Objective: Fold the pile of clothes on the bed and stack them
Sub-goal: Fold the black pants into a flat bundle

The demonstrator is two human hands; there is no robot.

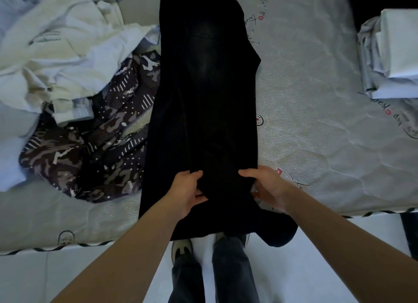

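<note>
From the head camera, a long black garment (203,112) lay lengthwise across the bed (316,121), running from the far edge, where the frame cut off its top, down to the near edge, where its lower end hung over toward the floor. It was so dark that seams and folds were hard to make out; only a faint sheen showed near its upper middle.

The left hand (186,193) clamped the garment close to the near edge, thumb on top of the cloth and fingers curled under a bunched fold. The right hand (265,187) gripped the same end on the other side, thumb lying over the fabric, its other fingers mostly hidden beneath the cloth.

Toward the far left corner of the bed sat a loose pile of white clothes (58,49), partly cut off by the frame. A dark patterned piece (97,149) lay crumpled beside it, touching the left side of the black garment and partly buried under the white heap.

At the right edge of the bed stood a stack of folded light clothes (391,54), well apart from the garment and clipped by the frame.

Below the bed's near edge, a shoe (181,249) and dark trouser legs (233,271) showed on the pale floor.
</note>
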